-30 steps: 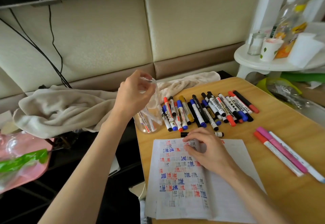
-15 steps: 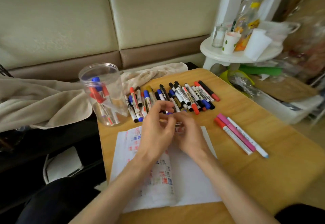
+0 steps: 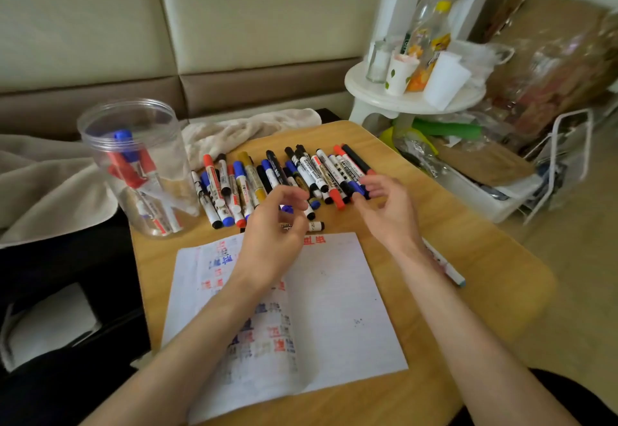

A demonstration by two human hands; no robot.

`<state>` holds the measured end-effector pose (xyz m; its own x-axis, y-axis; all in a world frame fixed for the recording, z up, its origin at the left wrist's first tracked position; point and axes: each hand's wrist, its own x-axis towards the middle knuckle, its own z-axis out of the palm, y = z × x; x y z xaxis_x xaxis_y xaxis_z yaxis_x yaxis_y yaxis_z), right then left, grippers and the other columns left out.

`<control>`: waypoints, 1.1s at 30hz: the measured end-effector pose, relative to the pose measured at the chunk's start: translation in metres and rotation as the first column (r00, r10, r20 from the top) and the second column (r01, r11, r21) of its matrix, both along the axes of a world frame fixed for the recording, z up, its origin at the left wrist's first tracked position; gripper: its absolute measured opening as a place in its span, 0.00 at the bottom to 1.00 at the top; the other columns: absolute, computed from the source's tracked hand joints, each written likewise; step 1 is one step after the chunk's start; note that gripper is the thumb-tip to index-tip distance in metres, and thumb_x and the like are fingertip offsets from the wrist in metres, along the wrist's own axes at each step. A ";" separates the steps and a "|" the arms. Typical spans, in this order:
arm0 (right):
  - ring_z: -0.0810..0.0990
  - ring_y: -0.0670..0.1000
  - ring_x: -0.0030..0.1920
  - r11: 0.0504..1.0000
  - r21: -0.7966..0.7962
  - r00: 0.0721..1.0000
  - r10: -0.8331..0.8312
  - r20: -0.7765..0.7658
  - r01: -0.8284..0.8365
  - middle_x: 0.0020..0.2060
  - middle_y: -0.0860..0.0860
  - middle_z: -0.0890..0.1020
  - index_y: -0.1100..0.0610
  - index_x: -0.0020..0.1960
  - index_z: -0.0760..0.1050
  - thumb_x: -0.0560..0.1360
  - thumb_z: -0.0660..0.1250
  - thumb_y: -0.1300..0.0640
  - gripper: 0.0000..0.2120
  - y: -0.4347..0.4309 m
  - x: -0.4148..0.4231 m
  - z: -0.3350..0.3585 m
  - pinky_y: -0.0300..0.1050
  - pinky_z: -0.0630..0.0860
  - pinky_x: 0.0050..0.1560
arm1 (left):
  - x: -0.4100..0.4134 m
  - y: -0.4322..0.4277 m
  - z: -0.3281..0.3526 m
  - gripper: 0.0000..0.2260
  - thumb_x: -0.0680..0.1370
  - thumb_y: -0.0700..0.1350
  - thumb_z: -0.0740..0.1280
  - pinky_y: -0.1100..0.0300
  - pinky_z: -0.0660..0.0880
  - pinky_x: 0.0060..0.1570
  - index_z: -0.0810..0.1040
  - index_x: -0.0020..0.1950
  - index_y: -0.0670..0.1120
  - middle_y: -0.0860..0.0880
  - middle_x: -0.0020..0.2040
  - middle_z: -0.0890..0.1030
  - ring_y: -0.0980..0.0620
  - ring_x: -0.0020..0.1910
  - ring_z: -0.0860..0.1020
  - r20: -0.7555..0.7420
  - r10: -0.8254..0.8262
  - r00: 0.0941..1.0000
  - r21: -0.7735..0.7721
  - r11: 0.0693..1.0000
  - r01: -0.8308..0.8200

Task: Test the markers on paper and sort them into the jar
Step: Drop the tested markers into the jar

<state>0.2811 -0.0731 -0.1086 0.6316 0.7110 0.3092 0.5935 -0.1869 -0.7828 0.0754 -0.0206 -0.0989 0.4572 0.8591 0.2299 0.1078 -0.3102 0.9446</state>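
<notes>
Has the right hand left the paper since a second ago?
Yes. The right hand has lifted off the paper and gone toward the far end of the marker row, open above it.

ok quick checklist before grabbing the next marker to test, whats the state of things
1. Left hand free: cannot tell; its fingers curl over a black-capped marker on the table, grip unclear.
2. Right hand free: ok, open with fingers spread, holding nothing.
3. Untested markers within reach: ok, the row of markers lies just past both hands.
4. Paper has writing room: ok, its right half is mostly blank.
5. Jar ready: ok, upright, no lid on, a few markers inside.
6. Next marker's ink works: cannot tell.
</notes>
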 end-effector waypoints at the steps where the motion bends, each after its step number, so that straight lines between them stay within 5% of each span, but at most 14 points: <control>1: 0.79 0.39 0.51 1.000 -0.004 1.000 -0.011 -0.001 0.011 0.54 0.45 0.82 0.53 0.61 0.81 0.77 0.75 0.59 0.14 0.003 0.005 0.001 0.32 0.73 0.47 | 0.003 0.002 0.001 0.12 0.80 0.37 0.65 0.59 0.82 0.44 0.78 0.59 0.51 0.55 0.54 0.80 0.53 0.48 0.82 0.001 -0.013 1.000 -0.002 1.000 0.013; 11: 0.82 0.51 0.57 0.986 -0.076 0.987 -0.144 0.068 0.149 0.56 0.52 0.84 0.56 0.61 0.81 0.78 0.74 0.53 0.13 0.041 0.062 -0.011 0.51 0.80 0.60 | 0.018 0.017 0.002 0.12 0.81 0.36 0.65 0.54 0.84 0.41 0.78 0.60 0.50 0.54 0.53 0.81 0.51 0.48 0.83 -0.018 -0.058 0.998 -0.027 0.998 0.058; 15: 0.82 0.56 0.60 0.947 -0.222 0.967 -0.199 0.156 0.230 0.59 0.56 0.84 0.59 0.63 0.82 0.80 0.72 0.49 0.17 0.054 0.080 -0.015 0.49 0.78 0.59 | 0.017 0.022 0.000 0.12 0.81 0.36 0.65 0.56 0.83 0.40 0.78 0.60 0.51 0.53 0.53 0.81 0.52 0.46 0.84 -0.019 -0.055 0.998 -0.003 0.998 0.055; 20: 0.83 0.54 0.46 0.904 -0.303 0.941 -0.234 0.244 0.303 0.42 0.53 0.86 0.58 0.46 0.86 0.80 0.71 0.44 0.17 0.055 0.084 -0.018 0.48 0.78 0.45 | 0.015 0.024 0.000 0.12 0.81 0.37 0.66 0.60 0.82 0.43 0.78 0.60 0.52 0.55 0.53 0.81 0.54 0.47 0.84 -0.035 -0.054 0.998 0.027 0.998 0.055; 27: 0.84 0.49 0.46 0.955 -0.051 0.956 -0.288 0.048 0.291 0.41 0.47 0.85 0.58 0.51 0.86 0.79 0.74 0.54 0.07 0.021 0.055 0.011 0.46 0.80 0.52 | 0.015 0.015 0.007 0.11 0.83 0.37 0.64 0.58 0.83 0.39 0.77 0.62 0.50 0.53 0.52 0.85 0.54 0.45 0.85 -0.029 -0.105 0.994 -0.017 0.994 0.105; 33: 0.86 0.44 0.47 0.989 0.140 0.953 0.085 -0.292 -0.045 0.44 0.45 0.88 0.53 0.54 0.87 0.78 0.75 0.55 0.06 -0.020 -0.026 0.027 0.40 0.83 0.49 | 0.015 0.001 0.015 0.14 0.84 0.46 0.64 0.58 0.83 0.40 0.77 0.68 0.45 0.53 0.52 0.86 0.52 0.47 0.86 0.031 -0.177 0.984 -0.127 0.976 0.179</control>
